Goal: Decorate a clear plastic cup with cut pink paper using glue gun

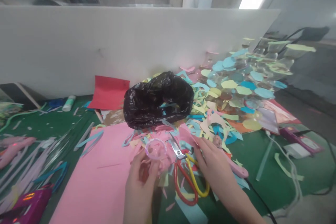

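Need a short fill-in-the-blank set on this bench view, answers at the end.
1. The scissors have one red handle loop and one ____ loop.
2. The see-through, round-rimmed item is held in the person's ____ hand.
3. The crumpled plastic bag is ____ in colour.
4. The sheet beside that bag, up against the white partition, is ____.

Missing words: yellow; left; black; red.
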`<action>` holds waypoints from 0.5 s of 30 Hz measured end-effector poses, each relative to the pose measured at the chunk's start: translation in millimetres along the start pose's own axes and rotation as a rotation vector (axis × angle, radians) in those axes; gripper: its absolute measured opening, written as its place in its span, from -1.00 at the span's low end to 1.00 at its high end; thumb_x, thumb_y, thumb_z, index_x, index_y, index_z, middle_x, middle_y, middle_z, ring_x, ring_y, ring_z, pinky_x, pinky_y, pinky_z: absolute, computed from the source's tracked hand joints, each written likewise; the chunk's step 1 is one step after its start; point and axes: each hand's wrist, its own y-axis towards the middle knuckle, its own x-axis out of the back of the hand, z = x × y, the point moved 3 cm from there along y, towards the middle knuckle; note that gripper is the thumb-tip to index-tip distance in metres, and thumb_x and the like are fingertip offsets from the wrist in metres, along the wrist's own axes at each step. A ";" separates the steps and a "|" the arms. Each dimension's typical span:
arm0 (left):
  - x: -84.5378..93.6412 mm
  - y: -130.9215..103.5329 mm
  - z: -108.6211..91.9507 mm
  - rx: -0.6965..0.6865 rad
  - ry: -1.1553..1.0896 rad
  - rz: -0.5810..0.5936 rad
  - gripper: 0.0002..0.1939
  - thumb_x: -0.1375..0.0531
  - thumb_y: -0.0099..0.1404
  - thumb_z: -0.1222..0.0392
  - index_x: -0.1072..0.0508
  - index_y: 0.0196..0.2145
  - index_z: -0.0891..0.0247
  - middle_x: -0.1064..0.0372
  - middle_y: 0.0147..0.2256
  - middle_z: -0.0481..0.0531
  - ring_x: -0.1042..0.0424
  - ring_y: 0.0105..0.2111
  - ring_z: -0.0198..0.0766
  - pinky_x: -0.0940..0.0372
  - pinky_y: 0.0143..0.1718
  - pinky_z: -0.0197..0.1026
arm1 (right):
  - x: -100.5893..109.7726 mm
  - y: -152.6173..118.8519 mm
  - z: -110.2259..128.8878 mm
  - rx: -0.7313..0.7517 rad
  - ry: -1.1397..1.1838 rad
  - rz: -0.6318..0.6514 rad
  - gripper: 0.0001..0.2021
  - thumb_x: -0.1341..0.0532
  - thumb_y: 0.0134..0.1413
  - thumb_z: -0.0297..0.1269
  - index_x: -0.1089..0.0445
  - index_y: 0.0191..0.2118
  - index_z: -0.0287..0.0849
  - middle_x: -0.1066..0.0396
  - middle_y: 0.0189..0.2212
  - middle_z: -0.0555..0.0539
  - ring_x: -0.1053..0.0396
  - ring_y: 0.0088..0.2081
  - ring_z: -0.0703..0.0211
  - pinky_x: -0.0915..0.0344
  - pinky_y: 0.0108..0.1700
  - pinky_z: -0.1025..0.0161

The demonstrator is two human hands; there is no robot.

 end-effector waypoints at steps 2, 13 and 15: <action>-7.7 1.4 7.6 -0.023 0.036 0.035 -0.38 -0.35 0.04 -0.16 -0.44 0.00 0.19 -0.47 -0.04 0.13 -0.50 -0.10 -0.07 -0.44 -0.17 -0.16 | 8.8 4.7 -2.9 -0.021 0.024 -0.016 -0.64 0.07 0.33 -0.41 -0.36 0.09 -0.26 -0.52 -0.07 -0.23 -0.50 -0.08 -0.02 -0.46 -0.17 0.12; -25.9 -1.1 14.9 -0.219 0.210 0.136 -0.59 -0.29 0.16 -0.06 -0.52 -0.06 0.13 -0.47 -0.08 0.13 -0.49 -0.17 -0.10 -0.44 -0.24 -0.13 | 17.0 23.0 11.8 -0.031 0.162 0.166 -0.57 0.07 0.30 -0.42 -0.30 0.20 -0.29 -0.48 0.04 -0.24 -0.46 0.06 -0.01 -0.46 0.00 0.09; -25.9 -2.9 14.0 -0.233 0.223 0.130 -0.61 -0.28 0.18 -0.05 -0.53 -0.06 0.11 -0.47 -0.09 0.12 -0.48 -0.17 -0.09 -0.44 -0.24 -0.11 | 17.1 22.6 15.1 -0.009 0.179 0.205 -0.57 0.08 0.32 -0.41 -0.29 0.21 -0.30 -0.44 0.09 -0.24 -0.41 0.12 -0.01 -0.42 0.08 0.05</action>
